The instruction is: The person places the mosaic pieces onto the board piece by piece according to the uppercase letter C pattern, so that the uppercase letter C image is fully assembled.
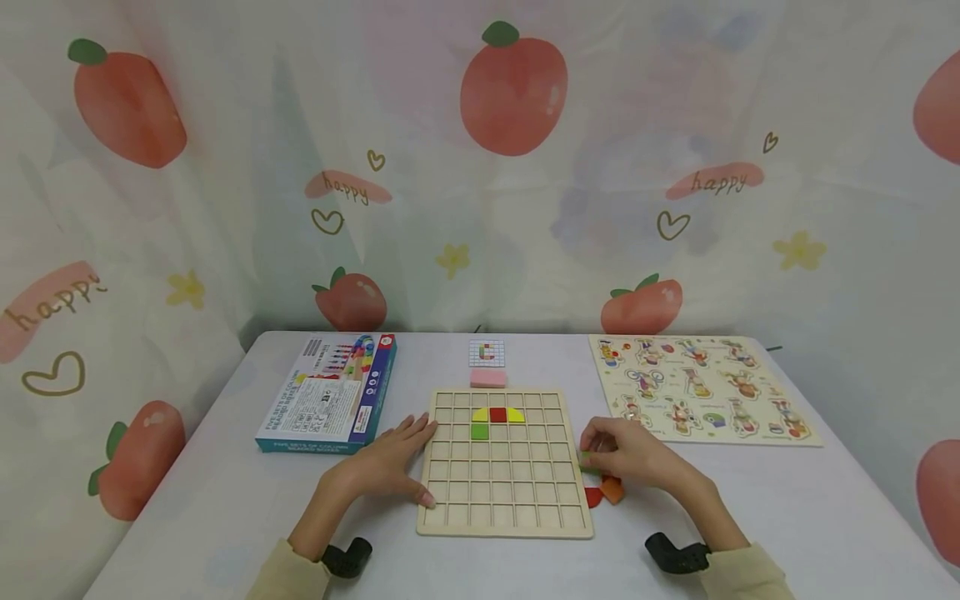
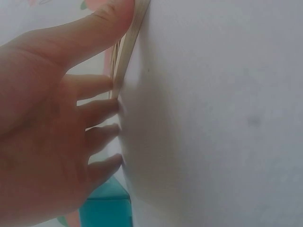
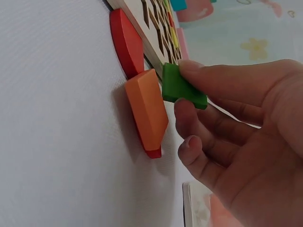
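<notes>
A wooden grid board (image 1: 502, 518) lies in the middle of the table. In its upper rows sit a red square block (image 1: 498, 415), a yellow curved block (image 1: 516, 414) on either side of it, and a green block (image 1: 480, 432) below the left one. My left hand (image 1: 378, 462) rests at the board's left edge, fingers spread and thumb on the lower left rim. By the right edge, my right hand (image 1: 630, 450) pinches a green square block (image 3: 182, 87) between thumb and fingers. Just below it lie a red curved block (image 3: 125, 42) and an orange block (image 3: 147, 111) overlapping another red piece.
Behind the board are a pink block (image 1: 488, 379) and a small grid card (image 1: 487, 352) with a coloured pattern. A blue-edged box (image 1: 322, 396) lies to the left. At the right back is a board with animal pictures (image 1: 705, 387), close to my right hand.
</notes>
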Action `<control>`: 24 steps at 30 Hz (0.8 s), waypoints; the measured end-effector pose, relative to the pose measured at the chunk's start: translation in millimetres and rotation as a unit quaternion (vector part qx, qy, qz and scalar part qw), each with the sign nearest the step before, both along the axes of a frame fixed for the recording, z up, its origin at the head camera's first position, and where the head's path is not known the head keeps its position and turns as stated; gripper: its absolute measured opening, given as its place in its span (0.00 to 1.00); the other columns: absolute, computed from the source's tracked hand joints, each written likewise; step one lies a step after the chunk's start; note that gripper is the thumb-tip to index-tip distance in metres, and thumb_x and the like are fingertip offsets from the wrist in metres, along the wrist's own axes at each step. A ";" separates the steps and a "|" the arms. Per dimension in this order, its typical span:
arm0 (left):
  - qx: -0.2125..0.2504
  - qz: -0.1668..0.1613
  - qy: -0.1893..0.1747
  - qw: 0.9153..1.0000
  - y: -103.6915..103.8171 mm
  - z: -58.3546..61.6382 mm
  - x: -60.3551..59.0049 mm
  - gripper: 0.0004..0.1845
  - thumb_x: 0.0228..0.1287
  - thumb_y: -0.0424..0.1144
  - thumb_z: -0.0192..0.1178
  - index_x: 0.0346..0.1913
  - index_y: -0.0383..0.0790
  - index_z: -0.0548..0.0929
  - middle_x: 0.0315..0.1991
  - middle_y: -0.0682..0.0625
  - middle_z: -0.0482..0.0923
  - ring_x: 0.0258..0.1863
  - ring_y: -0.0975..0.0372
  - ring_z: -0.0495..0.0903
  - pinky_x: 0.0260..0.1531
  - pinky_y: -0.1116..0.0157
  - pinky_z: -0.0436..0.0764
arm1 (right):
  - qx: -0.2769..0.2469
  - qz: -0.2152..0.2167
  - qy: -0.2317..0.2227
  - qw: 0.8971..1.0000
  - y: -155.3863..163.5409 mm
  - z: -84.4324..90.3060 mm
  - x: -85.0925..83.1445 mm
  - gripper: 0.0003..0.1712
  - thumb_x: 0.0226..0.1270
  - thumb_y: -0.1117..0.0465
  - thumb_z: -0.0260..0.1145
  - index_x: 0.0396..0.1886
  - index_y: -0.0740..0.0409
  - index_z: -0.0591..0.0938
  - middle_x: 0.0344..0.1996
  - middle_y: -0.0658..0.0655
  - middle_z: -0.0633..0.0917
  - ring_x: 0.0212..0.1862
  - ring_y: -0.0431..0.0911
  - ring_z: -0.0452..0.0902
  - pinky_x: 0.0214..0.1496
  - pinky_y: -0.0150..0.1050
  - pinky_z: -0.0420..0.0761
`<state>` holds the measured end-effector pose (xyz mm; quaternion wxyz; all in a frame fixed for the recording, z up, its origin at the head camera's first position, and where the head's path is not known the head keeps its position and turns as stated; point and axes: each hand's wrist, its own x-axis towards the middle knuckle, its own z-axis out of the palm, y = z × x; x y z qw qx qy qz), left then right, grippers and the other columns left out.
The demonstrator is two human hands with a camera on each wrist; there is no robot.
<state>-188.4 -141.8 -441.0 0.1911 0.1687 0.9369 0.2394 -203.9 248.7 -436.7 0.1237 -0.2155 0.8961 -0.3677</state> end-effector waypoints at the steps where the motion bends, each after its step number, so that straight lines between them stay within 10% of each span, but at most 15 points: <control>1: -0.001 0.000 0.000 1.000 0.0 0.3 0.2 0.60 0.47 0.55 0.81 0.81 0.44 0.60 0.84 0.47 0.50 0.84 0.49 0.44 0.80 0.42 0.50 | -0.001 -0.005 0.004 1.000 -0.5 -0.1 0.2 0.07 0.66 0.62 0.72 0.38 0.56 0.82 0.27 0.49 0.81 0.30 0.40 0.75 0.31 0.31 0.77; 13: 0.001 -0.002 -0.002 1.000 -0.2 -0.2 -0.4 0.60 0.47 0.55 0.81 0.81 0.44 0.59 0.84 0.47 0.50 0.84 0.49 0.44 0.81 0.42 0.50 | -0.047 -0.079 0.020 0.996 -19.0 -4.7 5.0 0.09 0.70 0.62 0.70 0.47 0.58 0.84 0.39 0.51 0.87 0.39 0.43 0.83 0.41 0.30 0.83; 24: 0.003 -0.003 0.000 1.000 0.5 0.4 0.8 0.60 0.47 0.55 0.81 0.81 0.43 0.59 0.84 0.46 0.50 0.84 0.48 0.43 0.81 0.42 0.49 | -0.087 -0.045 0.035 0.995 -40.5 2.2 5.1 0.14 0.69 0.64 0.71 0.53 0.60 0.85 0.47 0.57 0.89 0.44 0.44 0.87 0.48 0.27 0.84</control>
